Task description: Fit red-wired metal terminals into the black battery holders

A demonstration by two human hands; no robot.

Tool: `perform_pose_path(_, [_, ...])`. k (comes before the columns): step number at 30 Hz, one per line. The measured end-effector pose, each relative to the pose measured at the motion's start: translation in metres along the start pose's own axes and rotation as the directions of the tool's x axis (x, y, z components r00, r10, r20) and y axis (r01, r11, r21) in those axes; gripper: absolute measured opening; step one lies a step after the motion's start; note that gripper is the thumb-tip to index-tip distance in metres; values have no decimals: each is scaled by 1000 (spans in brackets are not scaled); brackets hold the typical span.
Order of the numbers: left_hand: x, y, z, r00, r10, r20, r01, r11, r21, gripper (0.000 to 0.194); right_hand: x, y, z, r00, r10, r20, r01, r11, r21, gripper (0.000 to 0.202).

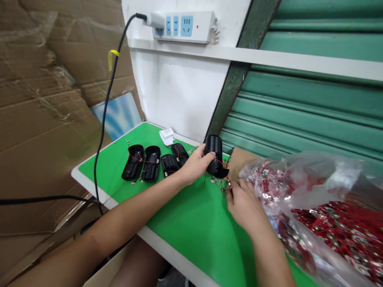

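Note:
My left hand (196, 164) grips a black plastic housing (214, 153), thumb across its face, held above the green tabletop. The housing has long rounded channels and a curved lower end. Red wires hang near that end. Just below and to the right, my right hand (243, 201) has its fingertips pinched at a red wire with a small metal contact (229, 183); the fingers partly cover it. Similar black housings with red wires lie to the left, among them one at the far left (133, 162) and one beside it (151, 163). My left forearm partly hides others.
A clear plastic bag (317, 187) full of red wires and metal contacts fills the right side. Loose contacts lie behind my hands. A white paper label (166, 135) sits at the back edge. A black cable (104, 107) drops from the power strip (185, 27) past the table's left corner.

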State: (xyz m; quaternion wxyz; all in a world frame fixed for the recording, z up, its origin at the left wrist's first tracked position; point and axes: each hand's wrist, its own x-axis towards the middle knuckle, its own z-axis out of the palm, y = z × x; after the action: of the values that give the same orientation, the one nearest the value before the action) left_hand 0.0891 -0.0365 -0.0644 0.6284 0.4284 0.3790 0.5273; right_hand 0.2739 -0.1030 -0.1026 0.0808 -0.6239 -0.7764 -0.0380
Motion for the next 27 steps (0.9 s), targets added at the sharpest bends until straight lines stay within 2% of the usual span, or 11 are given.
perform_pose_path(3, [-1, 4, 0, 999, -40, -1, 40, 998, 49, 9, -3, -2, 2, 1000, -24, -16, 23, 999, -39, 19])
perform_pose_path(6, [-4, 8, -1, 984, -145, 107, 143, 989, 30, 14, -3, 0, 0, 989, -5, -151, 2, 1000, -19, 16])
perform_pose_path(8, [-7, 8, -2, 948, -217, 233, 218, 976, 21, 23, -1, 3, -4, 968, 16, -252, -16, 1000, 3, 14])
perform_pose_path(11, [-11, 8, -3, 876, -331, 351, 342, 939, 34, 33, 3, 8, -11, 952, 4, -305, 0, 1000, 14, 15])
perform_pose_path(14, [-12, 7, -3, 814, -425, 395, 456, 890, 19, 31, 5, 11, -15, 952, -21, -305, 24, 1000, 7, 16])
perform_pose_path(18, [-10, 7, -5, 770, -451, 451, 512, 859, -15, 30, 5, 12, -19, 950, -18, -310, 19, 1000, 1, 15])
perform_pose_path(20, [-10, 8, -6, 753, -462, 468, 534, 845, -24, 31, 5, 10, -22, 943, 12, -331, 2, 999, 43, 16])
perform_pose_path(22, [-9, 9, -7, 741, -470, 479, 554, 831, -41, 33, 6, 5, -25, 918, 76, -389, -15, 987, 158, 15])
perform_pose_path(24, [-9, 10, -7, 744, -458, 487, 559, 825, -78, 35, 8, 1, -27, 858, 221, -463, -26, 921, 390, 15])
perform_pose_path(25, [-8, 10, -8, 746, -447, 494, 558, 824, -98, 36, 9, -2, -28, 821, 325, -469, -30, 845, 534, 22])
perform_pose_path(27, [-8, 11, -9, 749, -423, 510, 555, 821, -135, 38, 12, -5, -28, 778, 515, -359, -37, 609, 792, 39])
